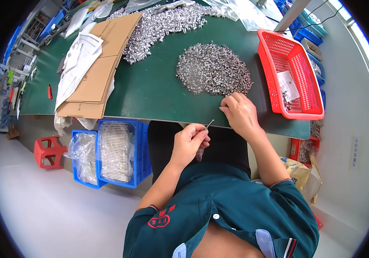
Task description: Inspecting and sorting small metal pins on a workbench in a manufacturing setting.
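Note:
My left hand (190, 145) is closed around a slim tool at the table's front edge. The tool's thin metal shaft (210, 124) points up and to the right, and a pinkish handle end (199, 155) shows below the fingers; its exact kind is unclear. At the near edge of a pile of small grey metal collars (212, 69), my right hand (240, 115) has its fingers bent together, touching or close to the collars. Anything between those fingertips is hidden or too small to see. Both hands are apart.
A red plastic basket (274, 81) with a clear bag (288, 84) stands at the right. Farther back lies a larger heap of shiny metal pieces (163, 30). Cardboard (103, 73) and papers (78, 56) cover the left. Blue crates (141, 150) and a red stool (49, 150) stand below.

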Demonstrator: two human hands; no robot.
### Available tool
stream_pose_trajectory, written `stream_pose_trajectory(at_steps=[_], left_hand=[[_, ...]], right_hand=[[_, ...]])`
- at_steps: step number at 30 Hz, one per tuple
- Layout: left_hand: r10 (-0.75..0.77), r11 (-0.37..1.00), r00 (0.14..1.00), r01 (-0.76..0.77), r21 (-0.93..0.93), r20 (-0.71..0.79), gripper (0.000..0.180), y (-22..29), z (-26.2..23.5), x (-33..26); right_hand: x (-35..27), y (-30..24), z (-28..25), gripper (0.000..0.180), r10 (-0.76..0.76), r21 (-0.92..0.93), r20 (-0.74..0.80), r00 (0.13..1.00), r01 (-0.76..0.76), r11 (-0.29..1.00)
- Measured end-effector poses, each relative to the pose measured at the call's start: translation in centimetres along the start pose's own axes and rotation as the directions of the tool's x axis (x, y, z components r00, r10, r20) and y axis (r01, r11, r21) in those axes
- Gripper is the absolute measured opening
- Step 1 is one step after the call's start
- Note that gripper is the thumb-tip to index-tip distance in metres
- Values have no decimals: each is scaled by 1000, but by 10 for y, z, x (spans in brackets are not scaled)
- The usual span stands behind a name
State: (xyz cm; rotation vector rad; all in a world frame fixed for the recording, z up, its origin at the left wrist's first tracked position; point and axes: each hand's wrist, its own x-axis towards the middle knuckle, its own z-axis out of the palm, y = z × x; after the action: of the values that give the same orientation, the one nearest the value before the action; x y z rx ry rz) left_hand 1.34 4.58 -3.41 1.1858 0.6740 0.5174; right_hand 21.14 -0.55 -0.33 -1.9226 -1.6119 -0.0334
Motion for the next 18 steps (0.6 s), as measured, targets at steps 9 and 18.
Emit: stream_pose_trajectory(at_steps=[9,18], left_hand=[[-20,998,999,21,55,-26,11,5,3,5],[5,990,1000,-4,141,-11,10,11,2,0]], right_hand=[[-6,-24,-12,8,270,611,395,878,-471,637],[-12,-31,-20,9,143,493,257,956,-256,831]])
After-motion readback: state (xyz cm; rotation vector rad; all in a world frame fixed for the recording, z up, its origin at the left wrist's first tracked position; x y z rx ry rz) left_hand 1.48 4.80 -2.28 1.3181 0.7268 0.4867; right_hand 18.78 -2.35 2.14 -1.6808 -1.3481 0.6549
